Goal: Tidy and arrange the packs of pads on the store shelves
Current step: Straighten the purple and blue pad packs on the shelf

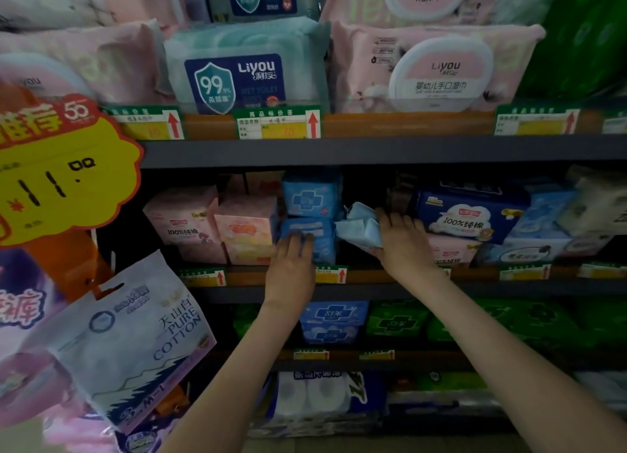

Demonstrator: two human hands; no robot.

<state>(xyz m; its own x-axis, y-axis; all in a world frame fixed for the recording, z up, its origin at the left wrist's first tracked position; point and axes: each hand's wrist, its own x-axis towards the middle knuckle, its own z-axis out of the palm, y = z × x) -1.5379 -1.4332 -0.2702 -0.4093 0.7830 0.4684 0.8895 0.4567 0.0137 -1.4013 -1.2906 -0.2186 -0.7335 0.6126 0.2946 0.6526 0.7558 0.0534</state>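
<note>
Now flat left fingers [299,241] press blue pack [319,245]; right fingers [390,220] grip crumpled pack [358,227].

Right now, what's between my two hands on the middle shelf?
Head view: the edge of the blue pack under the left hand, then the pale blue pack the right hand grips.

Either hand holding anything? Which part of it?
Right hand grips a light blue pack by its right end, fingers curled over it. Left hand holds nothing; it presses flat on the lower blue pack.
</note>
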